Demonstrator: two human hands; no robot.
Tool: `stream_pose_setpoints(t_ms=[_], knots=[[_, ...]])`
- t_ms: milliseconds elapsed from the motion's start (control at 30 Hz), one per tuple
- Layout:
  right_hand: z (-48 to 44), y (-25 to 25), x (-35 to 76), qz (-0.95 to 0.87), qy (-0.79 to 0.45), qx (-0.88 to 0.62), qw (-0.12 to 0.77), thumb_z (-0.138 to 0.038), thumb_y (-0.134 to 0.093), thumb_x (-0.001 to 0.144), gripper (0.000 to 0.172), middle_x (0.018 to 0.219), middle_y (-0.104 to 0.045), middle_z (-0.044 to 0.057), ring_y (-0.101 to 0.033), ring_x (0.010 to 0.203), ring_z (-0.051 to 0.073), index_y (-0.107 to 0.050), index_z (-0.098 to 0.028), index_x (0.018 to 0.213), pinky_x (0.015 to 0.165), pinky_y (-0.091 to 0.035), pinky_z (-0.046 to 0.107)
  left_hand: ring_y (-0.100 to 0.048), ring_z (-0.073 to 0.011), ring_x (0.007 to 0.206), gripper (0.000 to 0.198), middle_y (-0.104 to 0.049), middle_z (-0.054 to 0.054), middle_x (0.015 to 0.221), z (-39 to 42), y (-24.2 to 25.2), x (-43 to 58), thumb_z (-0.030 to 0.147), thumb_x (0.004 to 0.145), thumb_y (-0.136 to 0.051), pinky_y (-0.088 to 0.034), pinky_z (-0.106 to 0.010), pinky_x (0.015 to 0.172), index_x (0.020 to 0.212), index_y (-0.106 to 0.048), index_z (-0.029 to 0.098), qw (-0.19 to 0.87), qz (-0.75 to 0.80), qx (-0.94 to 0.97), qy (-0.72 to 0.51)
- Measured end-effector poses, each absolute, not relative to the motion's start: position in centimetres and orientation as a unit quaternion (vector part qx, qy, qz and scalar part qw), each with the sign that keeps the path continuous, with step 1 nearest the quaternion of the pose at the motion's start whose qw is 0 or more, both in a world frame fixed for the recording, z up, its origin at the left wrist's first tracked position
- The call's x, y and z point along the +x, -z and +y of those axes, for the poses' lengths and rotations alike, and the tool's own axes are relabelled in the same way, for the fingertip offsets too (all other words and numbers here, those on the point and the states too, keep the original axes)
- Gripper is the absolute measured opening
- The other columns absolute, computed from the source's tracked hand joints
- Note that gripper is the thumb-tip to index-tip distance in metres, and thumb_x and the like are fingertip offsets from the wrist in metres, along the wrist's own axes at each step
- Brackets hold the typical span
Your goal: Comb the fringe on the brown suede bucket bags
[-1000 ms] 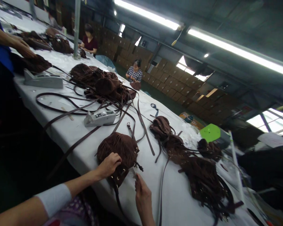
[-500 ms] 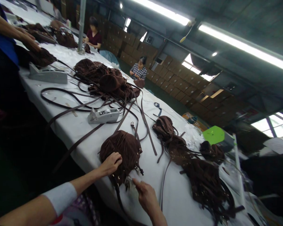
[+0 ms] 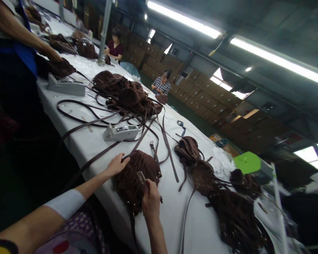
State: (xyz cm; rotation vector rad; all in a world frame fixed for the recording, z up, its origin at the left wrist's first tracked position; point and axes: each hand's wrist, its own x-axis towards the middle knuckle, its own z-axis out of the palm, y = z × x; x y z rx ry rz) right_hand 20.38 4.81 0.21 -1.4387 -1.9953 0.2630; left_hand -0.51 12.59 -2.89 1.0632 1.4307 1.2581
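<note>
A dark brown fringed bag [image 3: 145,163] lies at the table's near edge, its strap hanging over the side. My left hand [image 3: 117,165] is at the bag's upper left, fingers closed on its edge. Above the bag's front, among the fringe, my right hand [image 3: 151,199] grips a small flat metallic tool [image 3: 141,177]; its exact kind is too small to make out. A buckled strap [image 3: 152,145] extends from behind the bag.
Two grey tape dispensers [image 3: 122,133] [image 3: 66,86] stand on the white table [image 3: 165,204]. Piled brown bags [image 3: 129,97] with tangled straps lie beyond, more bags [image 3: 201,176] on the right. A co-worker's hand [image 3: 53,53] touches another bag at far left. A metal post [image 3: 105,33] rises from the table.
My left hand has shifted up and left to the bag's edge. My right hand has moved up from beside the bag's bottom, bringing the metallic tool over the fringe. The view has shifted slightly.
</note>
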Motion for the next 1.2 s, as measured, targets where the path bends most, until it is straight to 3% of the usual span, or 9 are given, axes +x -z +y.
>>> stream_pose_setpoints(t_ms=[67, 133, 267, 467, 600, 700, 800, 967, 1200], knots=[[6.5, -0.7, 17.6, -0.797, -0.065, -0.532, 0.278, -0.014, -0.032, 0.091, 0.030, 0.096, -0.061, 0.007, -0.057, 0.091, 0.017, -0.056, -0.018, 0.109, 0.081, -0.045, 0.029, -0.063, -0.0300, 0.087, 0.030, -0.069, -0.011, 0.082, 12.4, 3.8, -0.9, 0.039, 0.067, -0.066, -0.048, -0.037, 0.075, 0.080, -0.065, 0.012, 0.530, 0.556, 0.417, -0.486], [7.4, -0.7, 16.2, -0.832, -0.033, -0.518, 0.195, -0.007, -0.033, 0.088, 0.035, 0.095, -0.061, 0.005, -0.056, 0.089, 0.017, -0.056, -0.020, 0.111, 0.081, -0.043, 0.028, -0.066, -0.0278, 0.075, 0.027, -0.069, -0.009, 0.071, 11.8, 4.5, -0.8, 0.039, 0.067, -0.066, -0.051, -0.036, 0.066, 0.074, -0.066, 0.013, 0.598, 0.518, 0.394, -0.468], [6.1, -0.1, 18.9, -0.856, -0.021, -0.507, 0.098, 0.002, -0.039, 0.077, 0.043, 0.086, -0.063, 0.004, -0.056, 0.082, 0.017, -0.062, -0.022, 0.104, 0.073, -0.043, 0.025, -0.067, -0.0263, 0.067, 0.029, -0.069, -0.010, 0.065, 11.1, 5.3, -0.4, 0.038, 0.067, -0.067, -0.053, -0.037, 0.063, 0.079, -0.065, 0.011, 0.679, 0.469, 0.322, -0.464], [-1.5, 1.7, 33.2, -0.817, 0.004, -0.576, 0.011, 0.006, -0.035, 0.071, 0.050, 0.081, -0.063, 0.006, -0.059, 0.080, 0.018, -0.066, -0.024, 0.096, 0.071, -0.043, 0.026, -0.066, -0.0220, 0.062, 0.035, -0.068, -0.006, 0.062, 11.2, 6.0, -0.8, 0.040, 0.065, -0.071, -0.053, -0.034, 0.064, 0.082, -0.065, 0.010, 0.689, 0.441, 0.266, -0.510], [-4.1, 1.6, 37.3, -0.779, -0.022, -0.624, 0.064, 0.000, -0.033, 0.079, 0.045, 0.083, -0.063, 0.006, -0.061, 0.076, 0.018, -0.063, -0.026, 0.101, 0.067, -0.045, 0.025, -0.066, -0.0214, 0.068, 0.042, -0.070, -0.006, 0.071, 10.2, 5.5, 0.3, 0.047, 0.068, -0.068, -0.051, -0.032, 0.066, 0.088, -0.065, 0.010, 0.695, 0.424, 0.283, -0.507], [-2.0, -0.2, 32.2, -0.783, -0.038, -0.590, 0.191, -0.016, -0.035, 0.090, 0.029, 0.084, -0.061, 0.006, -0.060, 0.078, 0.018, -0.059, -0.023, 0.104, 0.070, -0.046, 0.027, -0.065, -0.0224, 0.080, 0.042, -0.071, -0.007, 0.080, 8.4, 4.7, 2.4, 0.047, 0.071, -0.066, -0.050, -0.031, 0.071, 0.092, -0.066, 0.011, 0.717, 0.405, 0.308, -0.476], [1.8, -2.2, 24.3, -0.789, -0.041, -0.553, 0.264, -0.018, -0.031, 0.093, 0.029, 0.089, -0.060, 0.006, -0.058, 0.084, 0.018, -0.058, -0.020, 0.105, 0.075, -0.045, 0.028, -0.064, -0.0221, 0.082, 0.033, -0.071, -0.007, 0.086, 6.7, 4.0, 4.0, 0.038, 0.072, -0.065, -0.050, -0.031, 0.070, 0.093, -0.067, 0.012, 0.748, 0.381, 0.328, -0.434], [4.1, -1.4, 20.0, -0.837, -0.043, -0.526, 0.147, -0.002, -0.036, 0.083, 0.038, 0.094, -0.062, 0.005, -0.057, 0.089, 0.017, -0.059, -0.021, 0.107, 0.079, -0.043, 0.027, -0.064, -0.0176, 0.070, 0.028, -0.070, -0.004, 0.078, 5.8, 4.3, 3.3, 0.012, 0.058, -0.065, -0.049, -0.028, 0.066, 0.086, -0.068, 0.011, 0.776, 0.347, 0.337, -0.405], [-3.3, 1.8, 35.5, -0.804, 0.004, -0.591, 0.066, 0.006, -0.036, 0.068, 0.047, 0.084, -0.065, 0.006, -0.060, 0.078, 0.019, -0.064, -0.021, 0.095, 0.069, -0.044, 0.028, -0.067, -0.0255, 0.081, 0.036, -0.072, -0.011, 0.087, 6.1, 5.7, 1.7, 0.025, 0.062, -0.073, -0.052, -0.036, 0.076, 0.094, -0.068, 0.011, 0.797, 0.328, 0.296, -0.411]])
